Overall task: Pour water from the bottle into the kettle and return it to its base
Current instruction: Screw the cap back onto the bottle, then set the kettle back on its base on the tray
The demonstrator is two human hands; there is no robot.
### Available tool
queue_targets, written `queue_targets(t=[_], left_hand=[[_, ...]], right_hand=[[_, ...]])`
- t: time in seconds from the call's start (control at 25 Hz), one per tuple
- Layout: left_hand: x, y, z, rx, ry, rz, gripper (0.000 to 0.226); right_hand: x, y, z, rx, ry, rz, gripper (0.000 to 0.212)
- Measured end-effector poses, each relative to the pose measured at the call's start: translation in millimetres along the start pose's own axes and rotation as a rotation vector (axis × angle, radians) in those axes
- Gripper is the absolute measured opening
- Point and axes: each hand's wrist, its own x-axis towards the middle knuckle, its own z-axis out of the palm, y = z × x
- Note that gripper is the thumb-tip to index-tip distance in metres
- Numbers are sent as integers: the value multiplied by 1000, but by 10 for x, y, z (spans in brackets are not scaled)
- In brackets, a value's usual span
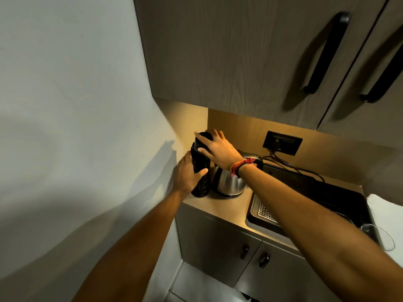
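Two hands are on the bottle, which stands upright on the wooden counter in the middle of the frame, close against the wall corner and just left of the steel kettle. The left hand wraps the bottle's lower body from the left side, its thumb laid across the front and its fingers curled round the back, out of sight. The right hand sits over the cap at the top, fingers spread down around its rim and closed on it, with a red thread band at the wrist.

By the look of this hold, the step in hand is getting the bottle open: one hand steadies the body while the other works the cap. No water has been poured, and the kettle's lid appears shut, though the right wrist hides part of it. Whether the kettle sits on its base cannot be told for sure; a dark ring shows under it.

Next, the cap needs twisting free while the left hand resists the turn, then the kettle's lid must come up before any tilt. Because bottle and kettle stand nearly touching, the bottle should be lifted clear first to avoid knocking the kettle toward the sink at lower right.
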Motion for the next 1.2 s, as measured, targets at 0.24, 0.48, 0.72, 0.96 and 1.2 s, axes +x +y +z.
queue_targets(t=[0.24, 0.48, 0.72, 0.96, 1.2], left_hand=[[19, 50, 45, -116, 21, -107, 68], [0, 83, 39, -66, 22, -106, 69], [-261, 116, 211, 316, 229, 206, 40], [-58, 428, 688, 368, -122, 459, 42], [590, 787, 904, 464, -323, 199, 91]], right_hand=[[178, -70, -14, -197, -116, -70, 66], [183, -80, 113, -117, -109, 35, 73], [-399, 483, 248, -1, 13, 190, 85], [-827, 1194, 219, -94, -224, 397, 75], [-674, 1275, 135, 38, -267, 434, 54]])
